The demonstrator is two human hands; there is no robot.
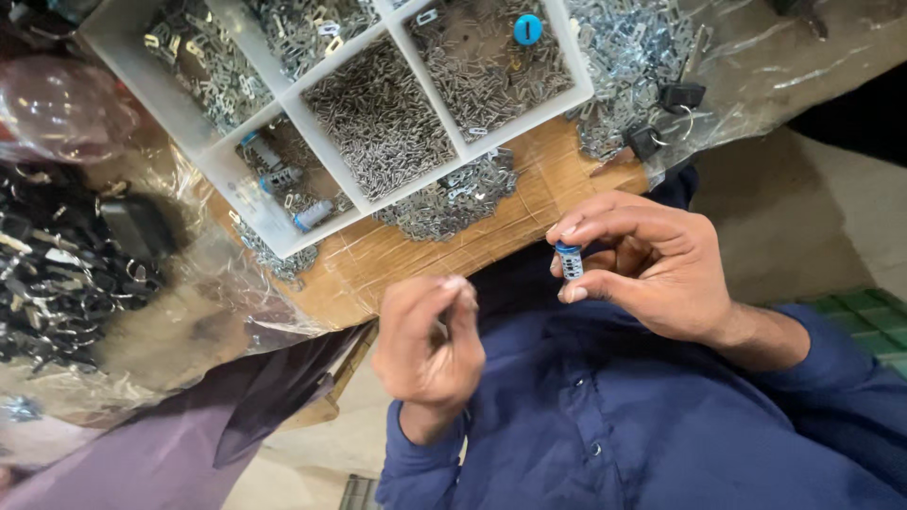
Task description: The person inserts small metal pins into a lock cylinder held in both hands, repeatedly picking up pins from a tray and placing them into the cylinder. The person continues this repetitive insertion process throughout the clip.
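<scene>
Blue shirt fabric [605, 416] fills the bottom of the view, closest to the lens, with both forearms rising out of its sleeves. Right hand [652, 264] sits to the right, its thumb and forefinger clamped on a small metal cylinder [570, 262] with a blue top; the piece stands upright between the two fingertips, held in the air just off the edge of the counter [397, 255]. Left hand [427, 345] is lower and nearer the middle, its fingers [460, 293] pinched together at the tips; whether anything is caught between them I cannot tell, since the tips are blurred.

Beyond the hands, a white divided tray [298, 123] rests on the wooden counter, its compartments heaped with tiny silvery metal parts. A few more cylinders with blue ends [312, 215] lie in the near left compartment, and a round blue cap [527, 29] sits in the far right one. Loose metal parts [453, 198] are spilled along the tray's near side. Clear plastic bags [85, 283] of dark pieces lie to the left
</scene>
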